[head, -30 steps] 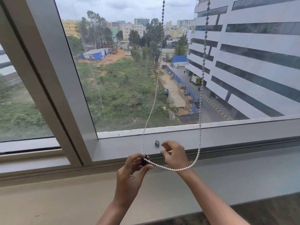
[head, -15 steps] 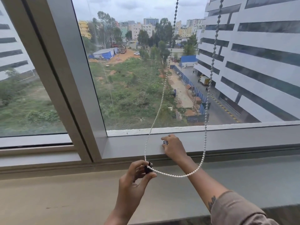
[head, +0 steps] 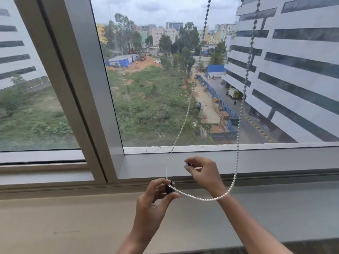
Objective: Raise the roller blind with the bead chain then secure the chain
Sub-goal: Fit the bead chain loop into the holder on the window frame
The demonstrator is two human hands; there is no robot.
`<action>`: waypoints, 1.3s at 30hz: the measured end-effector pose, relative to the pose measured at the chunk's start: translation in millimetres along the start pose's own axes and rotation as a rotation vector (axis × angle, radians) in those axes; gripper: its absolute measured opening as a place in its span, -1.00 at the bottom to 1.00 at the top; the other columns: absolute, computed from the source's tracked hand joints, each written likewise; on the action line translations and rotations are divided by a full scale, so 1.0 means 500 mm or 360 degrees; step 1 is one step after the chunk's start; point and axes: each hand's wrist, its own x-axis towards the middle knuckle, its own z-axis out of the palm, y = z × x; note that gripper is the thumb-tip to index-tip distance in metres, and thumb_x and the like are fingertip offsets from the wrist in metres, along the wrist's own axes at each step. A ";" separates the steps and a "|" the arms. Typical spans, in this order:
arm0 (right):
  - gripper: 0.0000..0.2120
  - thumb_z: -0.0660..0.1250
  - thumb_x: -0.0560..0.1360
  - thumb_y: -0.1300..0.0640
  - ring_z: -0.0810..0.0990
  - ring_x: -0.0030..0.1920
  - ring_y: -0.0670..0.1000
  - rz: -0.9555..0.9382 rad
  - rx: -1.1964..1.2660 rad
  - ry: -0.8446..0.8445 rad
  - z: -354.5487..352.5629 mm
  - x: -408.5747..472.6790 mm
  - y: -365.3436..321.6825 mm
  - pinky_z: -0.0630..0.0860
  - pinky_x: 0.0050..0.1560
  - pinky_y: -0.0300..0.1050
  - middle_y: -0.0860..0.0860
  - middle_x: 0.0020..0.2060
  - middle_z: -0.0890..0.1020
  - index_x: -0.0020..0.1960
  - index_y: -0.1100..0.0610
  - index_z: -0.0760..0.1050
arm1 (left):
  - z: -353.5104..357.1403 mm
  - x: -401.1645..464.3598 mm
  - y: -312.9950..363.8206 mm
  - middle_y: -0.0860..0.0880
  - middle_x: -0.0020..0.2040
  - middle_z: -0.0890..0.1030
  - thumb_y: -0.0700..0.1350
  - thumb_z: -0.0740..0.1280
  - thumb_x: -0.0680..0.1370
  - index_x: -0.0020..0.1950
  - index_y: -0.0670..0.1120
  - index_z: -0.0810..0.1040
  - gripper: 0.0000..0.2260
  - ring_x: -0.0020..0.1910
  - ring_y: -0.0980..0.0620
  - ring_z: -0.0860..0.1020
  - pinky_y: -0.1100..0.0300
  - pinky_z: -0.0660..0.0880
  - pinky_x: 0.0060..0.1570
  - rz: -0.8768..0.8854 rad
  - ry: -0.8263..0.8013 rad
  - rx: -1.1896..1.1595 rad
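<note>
**Bead chain loop held at window frame**

Left hand point(head: 154, 200): fingers clamped on a small black piece point(head: 169, 187) at the low end of the bead chain point(head: 185, 118). From there the chain sags toward 3 o'clock, passes the right wrist, then climbs to 12. Right hand point(head: 205, 173): fingers pinched on a small white part point(head: 188, 164), against the window frame point(head: 275, 162).

A white bead chain point(head: 237, 143) hangs in two strands from above the top of the view and joins in a slack U-shaped loop in front of the lower window frame point(head: 275, 162). A small black clip point(head: 169, 187) sits on the loop's left end, near the frame's bottom edge.
</note>
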 end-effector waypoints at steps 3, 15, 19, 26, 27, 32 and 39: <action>-0.86 0.62 0.49 0.23 0.80 -0.11 -0.04 0.0023 0.0369 -0.0094 -0.044 -0.036 -0.069 0.71 -0.05 -0.17 0.00 -0.14 0.83 0.03 0.10 0.78 | 0.003 0.012 0.006 -0.01 -0.02 0.80 -0.21 0.65 0.45 0.18 0.08 0.63 -0.60 -0.04 -0.05 0.80 0.11 0.71 0.06 0.0009 -0.0012 -0.0008; -0.75 0.57 0.48 0.41 0.81 -0.01 0.23 -0.0218 0.0663 -0.0493 -0.134 -0.075 -0.205 0.72 0.06 -0.08 0.18 -0.04 0.82 0.15 0.29 0.73 | 0.028 0.047 0.046 -0.02 -0.04 0.81 -0.19 0.65 0.46 0.18 -0.08 0.63 -0.65 -0.02 -0.06 0.80 -0.19 0.73 0.01 0.0044 -0.0067 -0.0053; -0.71 0.60 0.47 0.38 0.81 0.02 0.20 -0.0231 0.0612 -0.0494 -0.143 -0.071 -0.215 0.73 0.07 -0.02 0.17 -0.02 0.82 0.17 0.24 0.73 | 0.028 0.054 0.070 0.00 0.00 0.80 -0.19 0.62 0.49 0.22 -0.09 0.59 -0.65 -0.01 -0.04 0.80 -0.07 0.74 0.04 0.0041 -0.0086 -0.0092; -0.76 0.61 0.47 0.33 0.79 0.04 0.21 -0.0225 0.0559 -0.0533 -0.149 -0.067 -0.219 0.71 0.14 0.28 0.16 -0.04 0.82 0.12 0.24 0.75 | 0.026 0.055 0.087 -0.01 0.00 0.82 -0.36 0.60 0.49 0.30 -0.06 0.48 -0.51 -0.06 -0.04 0.81 0.07 0.70 0.08 -0.0120 -0.0104 -0.0181; -0.77 0.61 0.47 0.32 0.79 0.04 0.20 -0.0231 0.0546 -0.0535 -0.149 -0.067 -0.220 0.71 0.14 0.30 0.15 -0.04 0.82 0.12 0.23 0.75 | 0.026 0.055 0.088 0.00 0.00 0.82 -0.36 0.60 0.49 0.30 -0.05 0.48 -0.50 -0.06 -0.04 0.81 0.09 0.70 0.08 -0.0123 -0.0107 -0.0177; -0.77 0.61 0.47 0.34 0.80 0.03 0.14 -0.0294 0.0454 -0.0533 -0.148 -0.061 -0.219 0.73 0.10 0.26 0.12 -0.02 0.81 0.11 0.21 0.77 | 0.023 0.055 0.091 -0.01 -0.01 0.82 -0.34 0.61 0.49 0.30 0.01 0.48 -0.48 -0.06 -0.06 0.81 0.00 0.71 0.09 -0.0163 -0.0109 -0.0157; -0.76 0.61 0.46 0.35 0.78 0.02 0.12 -0.0355 0.0386 -0.0519 -0.149 -0.054 -0.209 0.71 0.02 0.32 0.08 0.00 0.79 0.10 0.17 0.79 | 0.024 0.054 0.096 -0.02 -0.01 0.82 -0.29 0.61 0.50 0.32 0.02 0.47 -0.48 -0.06 -0.10 0.80 -0.20 0.70 0.09 -0.0199 -0.0134 -0.0152</action>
